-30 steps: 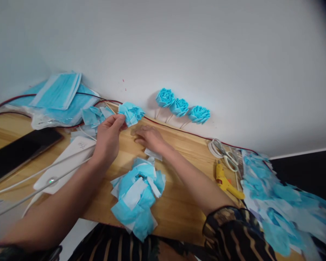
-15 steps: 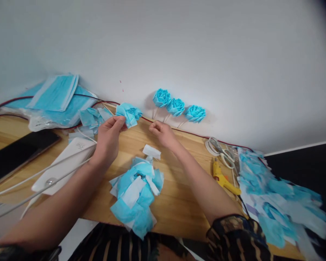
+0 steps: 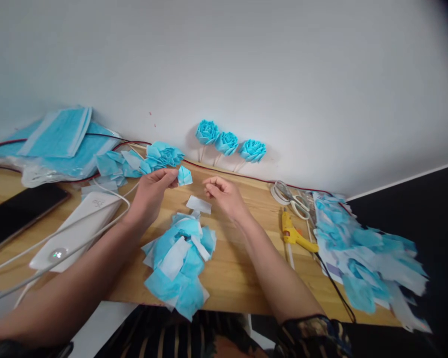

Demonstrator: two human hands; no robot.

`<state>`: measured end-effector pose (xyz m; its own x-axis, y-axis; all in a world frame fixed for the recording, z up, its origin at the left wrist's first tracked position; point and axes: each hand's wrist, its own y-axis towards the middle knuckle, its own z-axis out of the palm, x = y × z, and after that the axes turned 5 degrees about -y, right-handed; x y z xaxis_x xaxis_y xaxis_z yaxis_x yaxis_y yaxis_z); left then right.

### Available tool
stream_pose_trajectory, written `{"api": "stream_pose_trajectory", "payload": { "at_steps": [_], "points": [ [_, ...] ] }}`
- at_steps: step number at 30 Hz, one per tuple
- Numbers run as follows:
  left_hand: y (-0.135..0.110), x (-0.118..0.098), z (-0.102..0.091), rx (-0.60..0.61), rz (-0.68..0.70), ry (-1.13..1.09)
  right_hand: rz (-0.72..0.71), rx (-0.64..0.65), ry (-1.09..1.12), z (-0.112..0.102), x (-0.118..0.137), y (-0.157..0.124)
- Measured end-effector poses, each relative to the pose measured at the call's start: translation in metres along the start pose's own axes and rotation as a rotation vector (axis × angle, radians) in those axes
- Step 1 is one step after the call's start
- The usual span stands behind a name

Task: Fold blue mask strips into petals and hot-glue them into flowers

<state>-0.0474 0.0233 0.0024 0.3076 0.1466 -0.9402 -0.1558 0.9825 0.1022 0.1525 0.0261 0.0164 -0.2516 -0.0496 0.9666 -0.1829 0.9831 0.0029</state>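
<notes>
My left hand (image 3: 157,191) pinches a small folded blue fabric piece (image 3: 184,176) between thumb and fingers, over the middle of the table. Facing it from the right, my right hand (image 3: 224,195) has its fingers curled in towards the thumb, and nothing shows between them. Just past my left hand lies a blue fabric flower (image 3: 164,155). A loose pile of cut blue and white pieces (image 3: 179,266) sits between my forearms, with a white strip (image 3: 199,204) at its far end.
Three blue fabric roses on sticks (image 3: 227,143) lean against the wall. To the right lie scissors (image 3: 300,205), a yellow glue gun (image 3: 294,236) and many scraps (image 3: 362,253). Leftward are a power bank (image 3: 74,231) with cables, a phone (image 3: 20,214) and packed face masks (image 3: 59,134).
The view has shifted right. The folded piece now shows at my left fingertips, clear of the flower behind it. My right fingers have loosened slightly.
</notes>
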Motion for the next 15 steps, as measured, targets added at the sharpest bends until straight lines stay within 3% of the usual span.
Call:
{"api": "stream_pose_trajectory", "payload": {
  "at_steps": [3,10,15],
  "points": [
    [-0.004,-0.008,0.005,0.019,0.002,0.037,0.026,-0.017,0.001,0.002,0.001,0.0],
    [-0.01,-0.024,0.015,0.022,0.024,0.15,-0.019,0.088,0.079,0.021,0.008,-0.002],
    [-0.007,-0.021,0.018,0.012,0.004,0.106,0.013,0.046,0.111,0.007,0.009,-0.014]
  ]
}}
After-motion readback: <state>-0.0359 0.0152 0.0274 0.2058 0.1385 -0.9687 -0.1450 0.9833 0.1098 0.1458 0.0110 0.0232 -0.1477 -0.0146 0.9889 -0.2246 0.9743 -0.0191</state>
